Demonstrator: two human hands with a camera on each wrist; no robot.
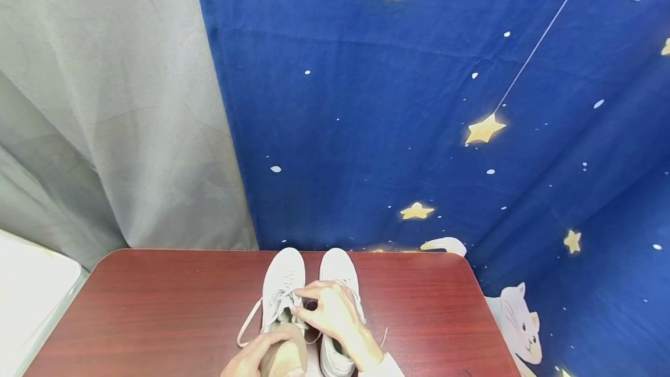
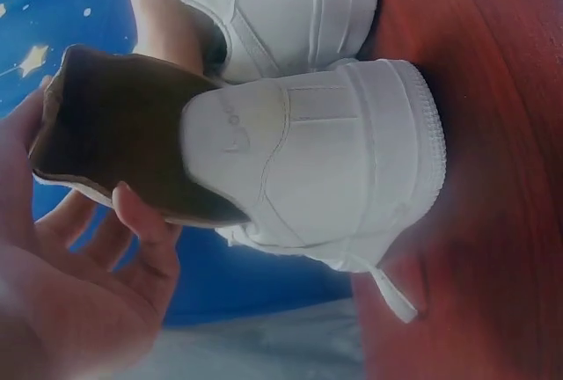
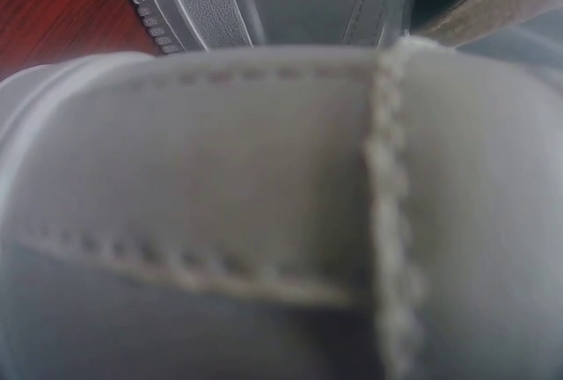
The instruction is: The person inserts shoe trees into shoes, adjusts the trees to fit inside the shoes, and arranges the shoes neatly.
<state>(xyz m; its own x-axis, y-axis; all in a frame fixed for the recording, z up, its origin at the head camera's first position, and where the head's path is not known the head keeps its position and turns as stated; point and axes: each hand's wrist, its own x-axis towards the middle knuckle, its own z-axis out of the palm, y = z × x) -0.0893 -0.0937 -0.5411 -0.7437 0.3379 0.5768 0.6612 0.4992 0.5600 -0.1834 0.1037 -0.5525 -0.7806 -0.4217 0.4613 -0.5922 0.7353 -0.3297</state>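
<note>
Two white lace-up shoes stand side by side on the table, toes pointing away: a left shoe (image 1: 284,272) and a right shoe (image 1: 337,263). My left hand (image 1: 250,359) grips an insole (image 1: 287,354), beige on top and dark brown underneath in the left wrist view. The insole slants up out of the left shoe's opening, its front part inside the shoe. My right hand (image 1: 335,310) reaches over the right shoe, thumb and index finger at the left shoe's tongue (image 1: 286,305). A white heel (image 3: 220,178) fills the right wrist view.
The red-brown wooden table (image 1: 173,301) has rounded far corners. A loose shoelace (image 1: 248,324) trails onto it beside the left shoe. Behind hang a grey curtain (image 1: 131,103) and a blue star-patterned curtain (image 1: 356,121). A white surface (image 1: 36,290) adjoins at the left.
</note>
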